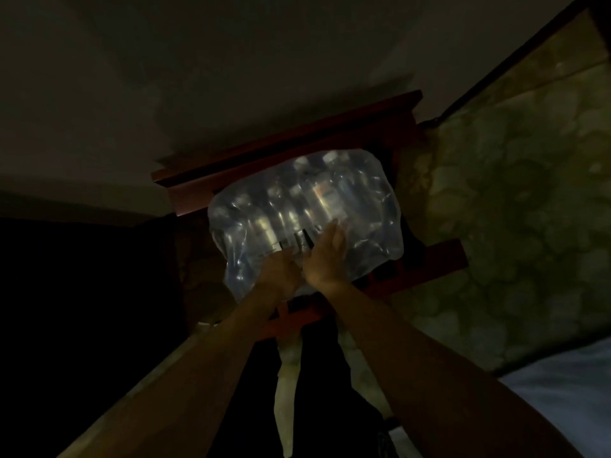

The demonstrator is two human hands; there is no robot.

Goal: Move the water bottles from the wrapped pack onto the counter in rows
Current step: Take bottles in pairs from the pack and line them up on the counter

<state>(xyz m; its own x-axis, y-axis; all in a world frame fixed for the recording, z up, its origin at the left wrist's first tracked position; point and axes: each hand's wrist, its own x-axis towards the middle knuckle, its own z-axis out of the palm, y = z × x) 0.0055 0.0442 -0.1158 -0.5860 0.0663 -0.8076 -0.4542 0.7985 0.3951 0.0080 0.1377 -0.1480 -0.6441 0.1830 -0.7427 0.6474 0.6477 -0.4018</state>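
A pack of water bottles in clear plastic wrap lies on a red wooden chair in a dim room. Several bottles show through the film, their caps pointing away from me. A small dark tear in the wrap sits at the near side. My left hand has its fingers curled into the film just below the tear. My right hand lies on the wrap to the right of the tear, fingers stretched forward against the plastic.
The chair's backrest runs along the far side of the pack. A patterned floor spreads to the right. A pale blue cloth lies at the lower right. A dark surface fills the left.
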